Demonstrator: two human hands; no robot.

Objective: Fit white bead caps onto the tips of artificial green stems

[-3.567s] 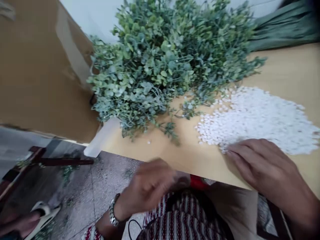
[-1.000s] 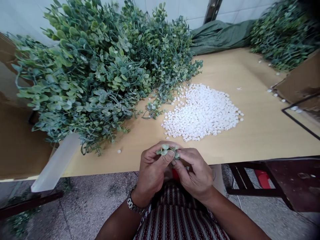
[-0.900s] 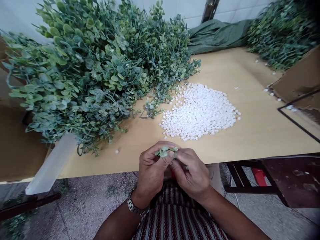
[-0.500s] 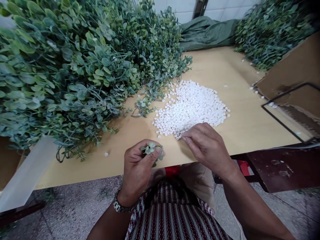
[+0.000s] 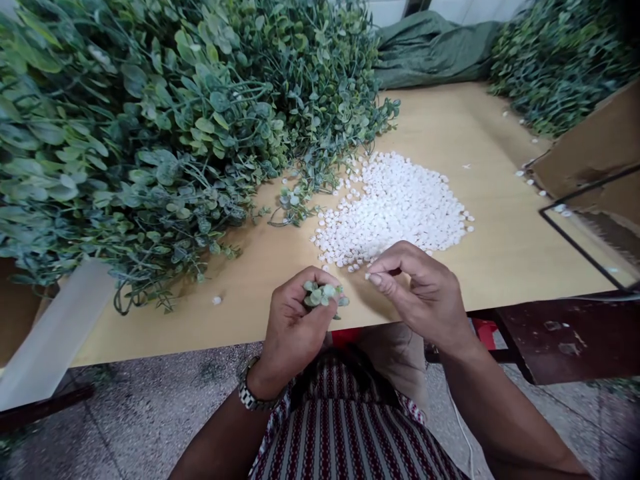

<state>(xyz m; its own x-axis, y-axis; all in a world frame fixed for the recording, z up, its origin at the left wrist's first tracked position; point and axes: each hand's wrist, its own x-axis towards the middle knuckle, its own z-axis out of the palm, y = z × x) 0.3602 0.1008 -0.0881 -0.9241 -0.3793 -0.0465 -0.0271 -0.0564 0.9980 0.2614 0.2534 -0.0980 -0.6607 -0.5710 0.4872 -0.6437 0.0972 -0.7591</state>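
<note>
My left hand (image 5: 300,327) is closed around a small sprig of artificial leaves (image 5: 321,293), whose pale green leaves stick out between thumb and fingers. To its right, my right hand (image 5: 425,290) pinches a tiny white plastic piece (image 5: 368,276) between thumb and forefinger. Both hands are over the table's near edge, a short way apart. Just beyond them spreads a heap of small round white plastic pieces (image 5: 400,207). A loose leafy sprig (image 5: 294,205) lies at the left side of the heap.
A big mass of artificial greenery (image 5: 190,127) fills the left of the table (image 5: 270,257). Farther back lie a green cloth bundle (image 5: 435,50) and another greenery pile (image 5: 555,63). At the right stand a cardboard box (image 5: 595,143) and a black wire frame (image 5: 575,243).
My right hand has drawn back from the heap's edge, with a white piece now visible at its fingertips. My left hand has moved right with the sprig, closer to it. The view has shifted slightly.
</note>
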